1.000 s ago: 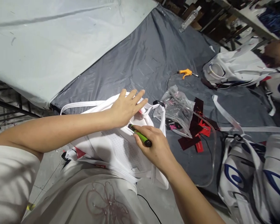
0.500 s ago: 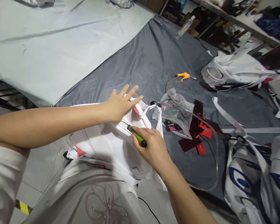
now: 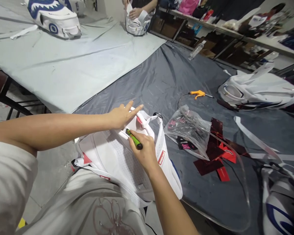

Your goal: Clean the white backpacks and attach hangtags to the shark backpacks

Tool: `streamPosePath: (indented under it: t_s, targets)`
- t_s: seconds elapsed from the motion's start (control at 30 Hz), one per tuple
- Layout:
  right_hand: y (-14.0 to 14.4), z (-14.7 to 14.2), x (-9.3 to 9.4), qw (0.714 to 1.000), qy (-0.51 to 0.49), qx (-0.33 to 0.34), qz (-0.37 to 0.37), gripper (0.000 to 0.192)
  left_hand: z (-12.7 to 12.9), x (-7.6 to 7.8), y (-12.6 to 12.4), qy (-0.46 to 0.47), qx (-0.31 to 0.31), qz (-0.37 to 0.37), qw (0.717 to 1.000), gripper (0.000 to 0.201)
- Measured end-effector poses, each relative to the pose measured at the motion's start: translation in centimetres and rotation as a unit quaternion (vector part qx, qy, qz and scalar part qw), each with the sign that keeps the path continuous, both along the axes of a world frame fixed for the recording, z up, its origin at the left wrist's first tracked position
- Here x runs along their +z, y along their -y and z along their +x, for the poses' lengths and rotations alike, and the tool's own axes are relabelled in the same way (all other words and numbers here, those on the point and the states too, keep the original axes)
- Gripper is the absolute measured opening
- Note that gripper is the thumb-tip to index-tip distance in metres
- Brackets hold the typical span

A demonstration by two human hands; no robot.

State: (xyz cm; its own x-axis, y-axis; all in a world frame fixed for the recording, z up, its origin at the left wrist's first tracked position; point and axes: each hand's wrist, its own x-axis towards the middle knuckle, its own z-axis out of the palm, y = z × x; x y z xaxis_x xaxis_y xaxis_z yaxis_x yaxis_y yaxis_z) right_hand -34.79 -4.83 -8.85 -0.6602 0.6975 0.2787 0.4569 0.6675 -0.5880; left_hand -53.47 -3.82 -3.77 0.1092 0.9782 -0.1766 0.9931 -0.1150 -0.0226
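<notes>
Backpack (image 3: 127,156) at table edge, plastic bag (image 3: 189,130) right (just beside), trigger tool (image 3: 198,94) behind

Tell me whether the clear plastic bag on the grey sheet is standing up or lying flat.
Lying flat. The clear plastic bag is slumped and crumpled on the grey sheet, with small pink and dark items showing through it.

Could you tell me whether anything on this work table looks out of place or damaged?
Nothing looks damaged. The right hand holds a green tool against the white bag, steadied by the left hand. Red tags lie scattered loosely beside a plastic bag.
</notes>
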Motion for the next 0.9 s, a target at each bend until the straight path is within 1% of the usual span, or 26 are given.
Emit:
streamPosePath:
  t_s: [0.1,0.27,0.4,0.47,0.53,0.6,0.67,0.73,0.8,0.9]
  targets:
    - [0.0,-0.3,0.3,1.0,-0.006,0.007,-0.017,0.031,-0.6,0.5,0.0,0.007,-0.02,-0.027,0.999,0.108]
    - [0.2,0.0,0.8,0.999,0.005,0.006,-0.032,0.033,-1.3,1.4,-0.4,0.036,-0.028,-0.065,0.997,0.112]
    - [0.4,0.3,0.8,1.0,0.004,0.007,-0.028,0.032,-1.8,1.1,-0.1,0.056,-0.018,-0.067,0.996,0.114]
    - [0.5,0.2,0.7,1.0,0.011,0.007,-0.023,0.032,-2.0,0.7,0.5,0.075,0.018,-0.048,0.996,0.115]
    - [0.7,-0.1,0.5,1.0,0.016,0.012,-0.014,0.032,-2.3,0.4,1.3,0.082,0.077,-0.029,0.993,0.111]
    - [0.9,-0.4,0.4,1.0,0.012,0.021,-0.001,0.032,-2.5,0.3,1.9,0.074,0.113,-0.039,0.99,0.104]
    - [1.0,-0.5,0.4,1.0,-0.002,0.025,0.011,0.031,-2.7,0.5,1.9,0.07,0.106,-0.076,0.989,0.101]
    - [0.9,-0.6,0.6,0.999,-0.017,0.028,0.007,0.031,-3.1,0.7,1.6,0.076,0.086,-0.11,0.987,0.101]
    - [0.6,-0.8,0.9,0.999,-0.022,0.034,-0.015,0.031,-3.5,1.0,1.1,0.089,0.068,-0.129,0.985,0.099]
    - [-0.1,-1.6,1.1,0.998,0.007,0.043,-0.053,0.03,-4.1,0.9,0.6,0.112,0.051,-0.138,0.983,0.096]
